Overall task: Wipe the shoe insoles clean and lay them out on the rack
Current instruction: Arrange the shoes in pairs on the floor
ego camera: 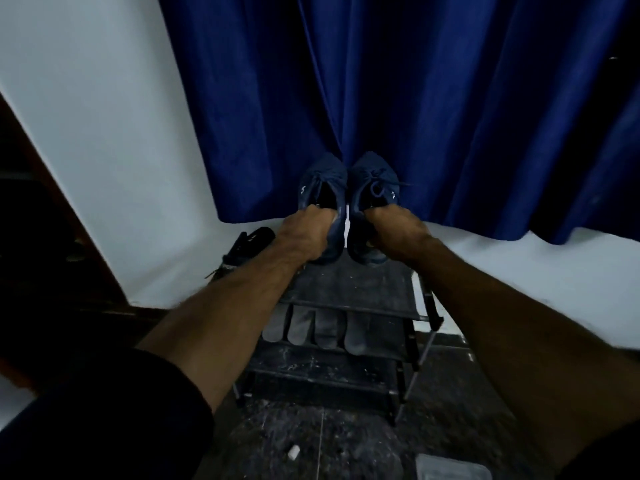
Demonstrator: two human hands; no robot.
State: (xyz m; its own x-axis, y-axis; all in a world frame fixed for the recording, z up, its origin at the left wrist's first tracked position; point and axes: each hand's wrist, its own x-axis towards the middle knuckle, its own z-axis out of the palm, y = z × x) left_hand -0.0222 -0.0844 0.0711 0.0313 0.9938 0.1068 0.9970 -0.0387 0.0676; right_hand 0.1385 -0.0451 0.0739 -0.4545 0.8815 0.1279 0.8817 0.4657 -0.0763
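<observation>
Gripping two navy shoes (pixel 343 202), markings unreadable

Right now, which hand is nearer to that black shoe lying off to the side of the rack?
The left hand. It grips the left blue shoe just right of the black shoe. The right hand, gripping the right blue shoe, is farther right.

We cannot see our fingertips: each hand (pixel 304 233) (pixel 398 233) curls into a shoe (pixel 323 188) (pixel 372 188). The insoles (pixel 311 329) are half hidden under the shelf (pixel 346 289). A grey box (pixel 450 469) is cut off below.
</observation>
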